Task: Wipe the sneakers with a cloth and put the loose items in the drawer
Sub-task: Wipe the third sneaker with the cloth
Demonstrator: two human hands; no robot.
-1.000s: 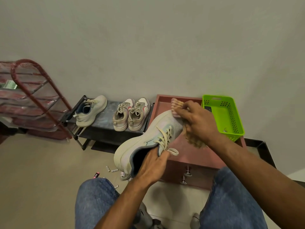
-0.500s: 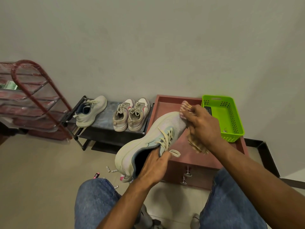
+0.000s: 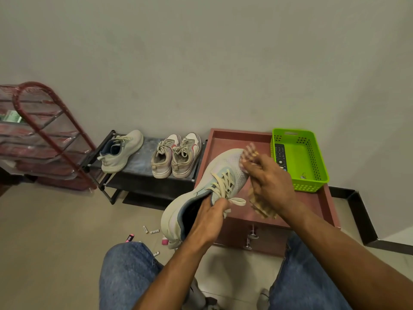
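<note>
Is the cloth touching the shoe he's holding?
Touching. In the head view the right hand presses the striped cloth against the toe of the held sneaker, with no gap showing between them.

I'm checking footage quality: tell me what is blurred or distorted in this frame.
Head view: the cloth and the right hand gripping it are motion-smeared; the sneaker in the left hand stays sharp; the wide lens bends the red rack at the left edge; lighting is dim and even.
</note>
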